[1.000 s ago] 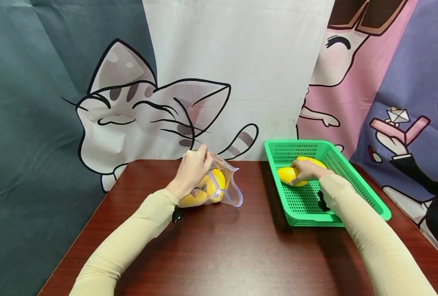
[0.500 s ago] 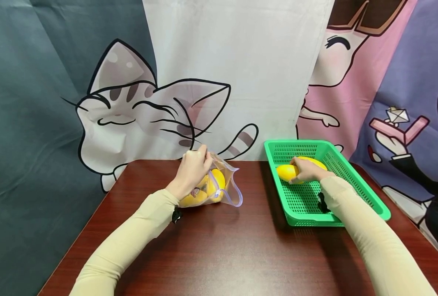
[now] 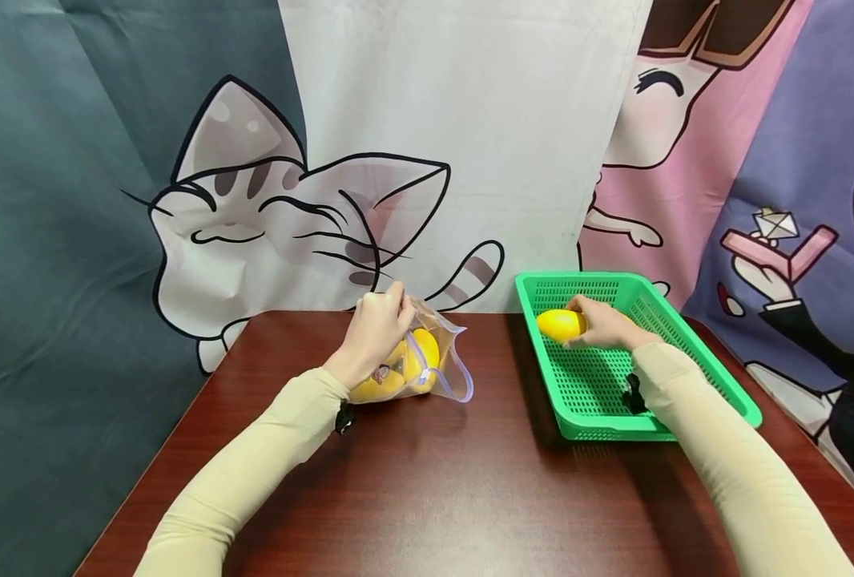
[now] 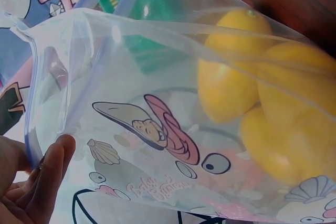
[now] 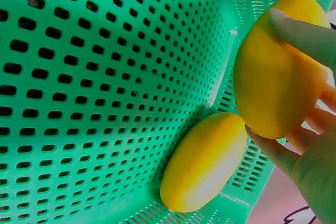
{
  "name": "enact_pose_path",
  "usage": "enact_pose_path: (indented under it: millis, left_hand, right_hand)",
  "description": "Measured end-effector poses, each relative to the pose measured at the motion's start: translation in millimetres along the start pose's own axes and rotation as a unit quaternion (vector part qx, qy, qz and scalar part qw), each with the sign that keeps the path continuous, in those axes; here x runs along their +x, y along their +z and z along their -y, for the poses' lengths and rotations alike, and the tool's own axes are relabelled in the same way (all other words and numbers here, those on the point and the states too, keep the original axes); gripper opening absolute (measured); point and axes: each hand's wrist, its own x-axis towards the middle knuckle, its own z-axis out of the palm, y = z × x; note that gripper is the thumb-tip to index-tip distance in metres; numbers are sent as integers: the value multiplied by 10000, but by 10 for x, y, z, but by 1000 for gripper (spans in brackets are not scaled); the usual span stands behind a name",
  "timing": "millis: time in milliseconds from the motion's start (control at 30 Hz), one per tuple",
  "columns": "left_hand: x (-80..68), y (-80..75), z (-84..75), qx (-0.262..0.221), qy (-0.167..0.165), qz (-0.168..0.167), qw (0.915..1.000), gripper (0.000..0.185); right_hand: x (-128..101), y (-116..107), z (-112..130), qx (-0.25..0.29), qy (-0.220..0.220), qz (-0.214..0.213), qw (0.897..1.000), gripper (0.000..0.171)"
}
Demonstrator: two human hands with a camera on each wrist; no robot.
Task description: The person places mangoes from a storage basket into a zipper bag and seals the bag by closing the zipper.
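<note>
My left hand [image 3: 372,330] pinches the rim of a clear zip bag [image 3: 459,383] with a purple edge, left of centre. Inside the bag are several yellow mangoes [image 4: 231,72], seen through its printed side in the left wrist view. On the right, my right hand [image 3: 602,324] grips a yellow mango [image 3: 558,325] between thumb and fingers, raised above the floor of a green plastic basket [image 3: 578,430]. A second mango [image 5: 205,163] lies in that basket below the held one; in the head view my right hand mostly hides it.
Both bag and basket stand on a dark reddish wooden table [image 3: 427,497]. Behind it hangs a cloth backdrop [image 3: 470,144] with cartoon drawings. The basket's raised walls surround my right hand.
My right hand has lifted the mango slightly up and away inside the basket, now covering most of the other mango. The left hand and bag have stayed still.
</note>
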Motion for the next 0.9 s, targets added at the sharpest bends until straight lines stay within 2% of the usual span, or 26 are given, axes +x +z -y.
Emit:
enact_pose_path:
  millis: [467,900]
  left_hand:
    - [7,-16,-9,-14,22,43,10000,20]
    - [5,-19,-13,11,-29,91,10000,19]
  right_hand:
    - [2,-70,16,204,-201,-359,9989,64]
    - [-31,-137,74,244,-295,-485,9981,63]
